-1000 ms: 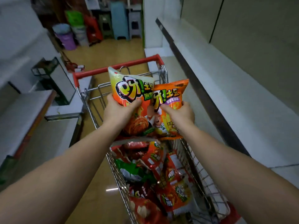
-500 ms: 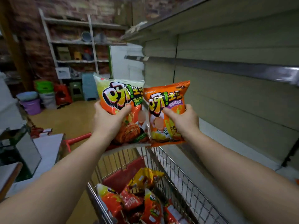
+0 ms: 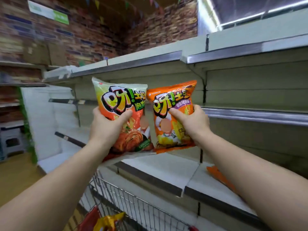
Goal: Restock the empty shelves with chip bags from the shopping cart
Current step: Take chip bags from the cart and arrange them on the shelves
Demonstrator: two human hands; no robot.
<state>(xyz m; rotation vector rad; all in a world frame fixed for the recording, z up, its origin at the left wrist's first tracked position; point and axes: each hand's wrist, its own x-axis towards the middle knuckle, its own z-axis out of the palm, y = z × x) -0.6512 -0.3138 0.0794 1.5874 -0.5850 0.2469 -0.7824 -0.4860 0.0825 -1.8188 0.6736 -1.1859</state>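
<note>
My left hand grips a green-and-orange chip bag by its left side, thumb across the front. Beside it, my right hand grips an orange chip bag by its right side. Both bags are upright, side by side and nearly touching, raised in front of the bare white shelves. The wire shopping cart sits below at the bottom edge, with a yellow bag showing inside it.
Several bare shelf tiers run along the right, with metal front rails. An orange bag lies on the lower shelf behind my right forearm. A brick wall and storage racks stand at the far left, with a grey stool on the floor.
Both hands have lifted the two bags from over the cart up in front of the shelves. My view has swung up and to the right, away from the cart.
</note>
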